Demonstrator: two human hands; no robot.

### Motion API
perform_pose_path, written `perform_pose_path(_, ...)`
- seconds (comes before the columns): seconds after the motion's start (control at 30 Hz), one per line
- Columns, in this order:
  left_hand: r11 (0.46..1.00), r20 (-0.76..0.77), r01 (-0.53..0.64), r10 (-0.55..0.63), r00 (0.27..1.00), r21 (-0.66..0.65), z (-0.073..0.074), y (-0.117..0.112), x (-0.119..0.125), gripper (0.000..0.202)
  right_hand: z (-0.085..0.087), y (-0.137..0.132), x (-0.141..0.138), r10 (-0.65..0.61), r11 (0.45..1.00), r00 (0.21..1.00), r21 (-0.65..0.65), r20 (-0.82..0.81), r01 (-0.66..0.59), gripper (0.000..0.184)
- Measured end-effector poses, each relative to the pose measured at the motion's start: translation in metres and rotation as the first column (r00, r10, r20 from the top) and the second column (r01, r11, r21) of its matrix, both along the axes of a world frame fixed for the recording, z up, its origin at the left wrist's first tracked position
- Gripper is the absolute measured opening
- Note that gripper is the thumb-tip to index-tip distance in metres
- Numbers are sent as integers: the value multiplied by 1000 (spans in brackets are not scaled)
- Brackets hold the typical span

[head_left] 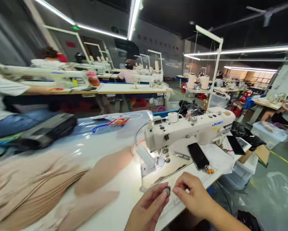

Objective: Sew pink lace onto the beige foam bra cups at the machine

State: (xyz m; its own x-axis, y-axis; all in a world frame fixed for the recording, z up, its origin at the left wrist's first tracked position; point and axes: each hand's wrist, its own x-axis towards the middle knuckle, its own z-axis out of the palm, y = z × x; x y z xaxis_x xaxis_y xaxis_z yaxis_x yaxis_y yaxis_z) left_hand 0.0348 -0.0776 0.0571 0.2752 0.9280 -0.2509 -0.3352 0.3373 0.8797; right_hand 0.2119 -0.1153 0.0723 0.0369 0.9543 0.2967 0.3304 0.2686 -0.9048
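From the head view, your left hand (147, 208) pinches a small round silver metal bobbin (167, 191) between thumb and fingertips at the near edge of the white worktop (124, 189), and your right hand (194, 195) sits just beside it, fingers curled together, their tips meeting the bobbin; whether it grips is unclear. Just beyond your hands stands the cream-white Juki sewing machine (189, 128), its lamp lighting the needle plate. A black smartphone (198, 155) lies flat on the worktop under the machine arm, right of small metal thread snips (181, 156). Beige pleated fabric (33, 186) spreads across the worktop to the left.
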Motion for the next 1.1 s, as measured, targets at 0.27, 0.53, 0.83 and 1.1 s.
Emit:
perform_pose_path(0.27,995,130,20,-8,991,-98,16,-10,-1,46,1,2,1,49,998,997,-32,-65,-51,25)
perform_pose_path(0.53,994,51,104,-102,993,-24,20,-13,-4,38,19,10,1,101,990,992,94,71,-107,20)
perform_pose_path(0.83,984,79,175,-177,981,36,19,-19,-9,35,21,12,-4,138,987,988,72,64,-143,20)
perform_pose_path(1.1,979,120,198,-191,974,-51,21,-19,-17,35,17,10,-2,91,996,996,17,17,-92,20)
